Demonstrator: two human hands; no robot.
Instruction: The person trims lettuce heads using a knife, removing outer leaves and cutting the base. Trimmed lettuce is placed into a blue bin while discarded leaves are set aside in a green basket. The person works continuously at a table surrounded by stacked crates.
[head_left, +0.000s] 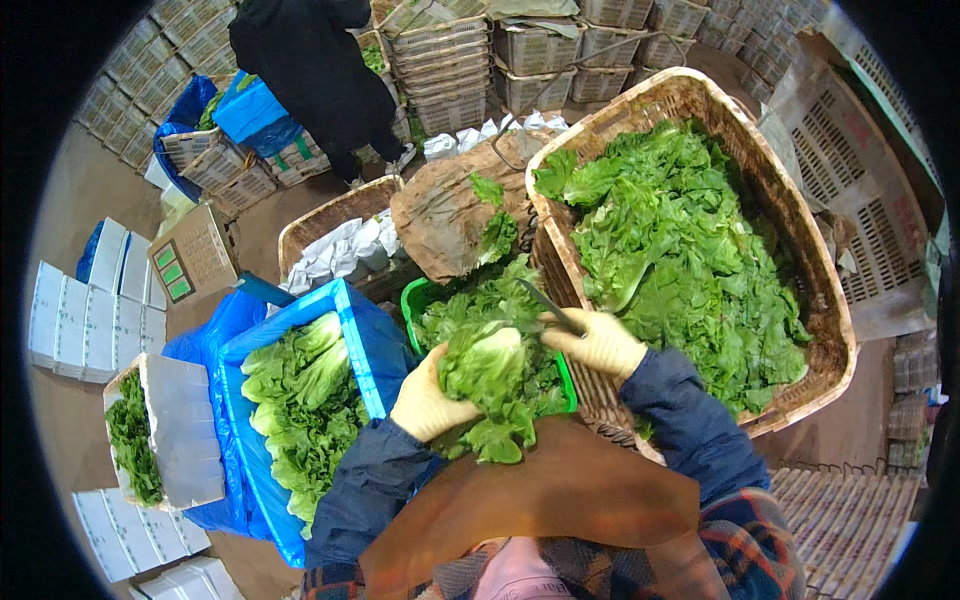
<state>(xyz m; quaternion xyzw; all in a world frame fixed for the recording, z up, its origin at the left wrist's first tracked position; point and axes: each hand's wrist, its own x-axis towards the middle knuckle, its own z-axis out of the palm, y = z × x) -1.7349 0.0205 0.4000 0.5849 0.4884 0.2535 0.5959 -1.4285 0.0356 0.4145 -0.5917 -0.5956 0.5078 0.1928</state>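
Observation:
Wearing a pale yellow glove, my left hand (429, 401) grips a head of leafy lettuce (487, 367), its pale base turned to the upper right. My right hand (600, 345), gloved alike, holds a knife (551, 304) whose dark blade points up and left, apart from the lettuce. Beneath both hands a green plastic basket (568, 386) contains loose lettuce leaves (487, 296). Left of my left hand, a crate lined with blue plastic (352, 300) holds several lettuce heads (307, 405). A large dirt-stained plastic crate (832, 300) full of lettuce (690, 247) stands to the right of my right hand.
A digital scale display (191, 251) stands at the upper left, near stacked white boxes (90, 322). A white foam box (184, 431) with greens sits at far left. Beyond the basket lie brown sheeting (442, 202) and white paper bundles (345, 251). A person in dark clothing (315, 75) stands near stacked crates (442, 75).

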